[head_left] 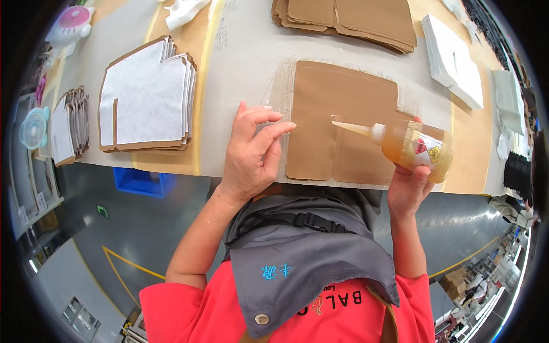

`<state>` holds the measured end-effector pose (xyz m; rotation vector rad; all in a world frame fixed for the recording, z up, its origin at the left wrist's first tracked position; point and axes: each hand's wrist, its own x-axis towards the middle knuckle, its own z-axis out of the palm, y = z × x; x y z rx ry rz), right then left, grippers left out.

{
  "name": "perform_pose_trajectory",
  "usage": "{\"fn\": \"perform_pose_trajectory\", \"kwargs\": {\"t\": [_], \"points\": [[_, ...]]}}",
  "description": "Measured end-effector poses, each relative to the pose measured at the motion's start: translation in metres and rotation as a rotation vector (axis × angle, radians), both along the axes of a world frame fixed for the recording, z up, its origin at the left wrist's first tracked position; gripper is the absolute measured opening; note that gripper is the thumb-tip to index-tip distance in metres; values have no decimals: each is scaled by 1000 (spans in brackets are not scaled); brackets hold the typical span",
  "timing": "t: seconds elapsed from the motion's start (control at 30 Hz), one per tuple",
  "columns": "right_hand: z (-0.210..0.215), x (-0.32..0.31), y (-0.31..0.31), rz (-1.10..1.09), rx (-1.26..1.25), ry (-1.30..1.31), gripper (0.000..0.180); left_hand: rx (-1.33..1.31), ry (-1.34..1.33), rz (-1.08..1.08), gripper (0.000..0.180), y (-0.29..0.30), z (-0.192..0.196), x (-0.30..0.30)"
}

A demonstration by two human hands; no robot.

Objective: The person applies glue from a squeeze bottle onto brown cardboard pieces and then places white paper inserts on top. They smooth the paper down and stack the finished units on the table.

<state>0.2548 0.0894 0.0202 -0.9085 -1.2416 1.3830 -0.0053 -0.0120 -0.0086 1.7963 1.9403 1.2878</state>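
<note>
Worktable, stacks around brown panel

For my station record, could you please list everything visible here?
Table: 1, tan and grey, upper half
Panel: 1, brown, between hands
Bottle: 1, amber, over panel's right
Brown stack: 1, brown, top centre
White-faced stack: 1, white, brown-edged, left
Smaller stack: 1, white and brown, far left
White stack: 1, white, upper right
Pale stack: 1, greenish white, far right
Crate: 1, blue, below table, left
Smaller items: several, mixed, around rim
Apron: 1, grey, on person
Shirt: 1, red, on person
Left hand: 1, bare, at panel's left edge
Right hand: 1, bare, around bottle
</note>
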Motion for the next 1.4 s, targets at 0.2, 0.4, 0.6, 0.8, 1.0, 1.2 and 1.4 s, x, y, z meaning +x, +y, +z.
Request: {"fn": "perform_pose_trajectory", "kwargs": {"t": [0.2,0.4,0.6,0.8,1.0,1.2,1.4], "points": [[-2,-4,2,0,38,-69,92,-25,7,3,30,0,3,1],[-6,11,-7,60,64,-124,85,20,17,-7,32,0,-2,0],[-5,21,-21,47,30,-126,92,-1,24,13,29,0,2,1],[-7,35,-38,73,-4,-147,98,-7,22,17,30,-1,2,2],[-5,22,-46,7,-33,-77,102,41,19,-1,31,-1,-2,2],[-10,-2,-52,60,-66,-46,104,17,-2,28,30,-1,2,3],[-6,-20,-48,39,-249,84,92,65,-37,46,36,1,-1,0]]}}
